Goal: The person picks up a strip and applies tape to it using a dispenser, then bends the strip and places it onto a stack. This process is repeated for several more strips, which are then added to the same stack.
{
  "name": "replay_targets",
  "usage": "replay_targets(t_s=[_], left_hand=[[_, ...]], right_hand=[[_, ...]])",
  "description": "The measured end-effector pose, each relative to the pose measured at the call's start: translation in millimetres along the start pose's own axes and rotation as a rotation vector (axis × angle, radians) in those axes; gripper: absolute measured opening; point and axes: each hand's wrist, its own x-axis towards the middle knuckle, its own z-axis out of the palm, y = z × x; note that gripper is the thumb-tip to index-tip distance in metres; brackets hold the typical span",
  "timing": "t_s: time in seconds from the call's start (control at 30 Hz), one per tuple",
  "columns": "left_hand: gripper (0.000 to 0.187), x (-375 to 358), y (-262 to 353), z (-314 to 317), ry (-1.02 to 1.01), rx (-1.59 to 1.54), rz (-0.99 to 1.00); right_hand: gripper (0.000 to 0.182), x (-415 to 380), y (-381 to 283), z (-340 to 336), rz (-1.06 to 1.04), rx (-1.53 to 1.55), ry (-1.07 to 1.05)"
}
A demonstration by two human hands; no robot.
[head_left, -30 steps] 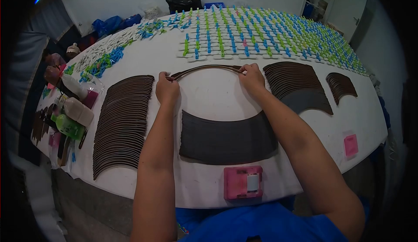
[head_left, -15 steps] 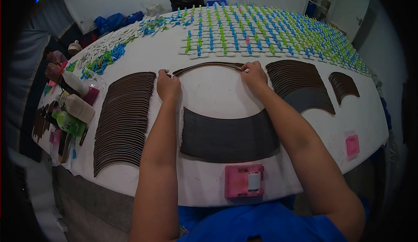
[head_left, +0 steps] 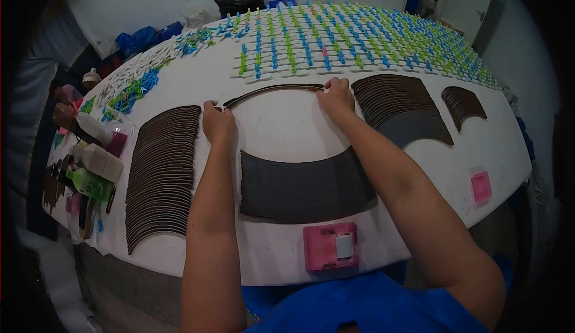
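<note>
A thin, dark brown curved strip (head_left: 272, 88) arches across the white table in front of me. My left hand (head_left: 218, 123) has its thumb and fingers closed at the strip's left end. At the right end, the fingers of my right hand (head_left: 337, 99) pinch it. Nearer to me lies a wide dark curved sheet (head_left: 305, 189), apparently strips laid edge to edge; my right forearm passes over its right side. Left of my left hand is a long row of curved brown strips (head_left: 162, 171). Another set of curved strips (head_left: 395, 96) lies beyond my right hand.
A pink box with a white roll (head_left: 314, 249) sits near the front edge. Rows of green and blue clips (head_left: 335, 39) fill the back. Loose clips (head_left: 135, 93) and bottles (head_left: 99, 159) are on the left. At right are a small strip set (head_left: 464, 106) and a pink block (head_left: 480, 186).
The whole view has shifted slightly, so most things appear further left. The strip's layers looked apart at its right end before and now look closer together. Both hands stay at its ends.
</note>
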Motion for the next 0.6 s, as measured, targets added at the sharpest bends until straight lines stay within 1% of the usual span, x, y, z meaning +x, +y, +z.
replay_targets(t_s=[0.33, 0.53, 0.6], left_hand=[[0.041, 0, -2, 0, 0.017, -0.007, 0.027], [0.042, -2, -1, -1, 0.023, -0.031, 0.026], [0.042, -3, 0, -2, 0.025, -0.049, 0.012]], right_hand=[[0.037, 4, 3, 4, 0.028, 0.037, 0.032], [0.039, 3, 13, 7, -0.047, 0.039, 0.047], [0.044, 3, 21, 8, -0.130, 0.051, 0.055]])
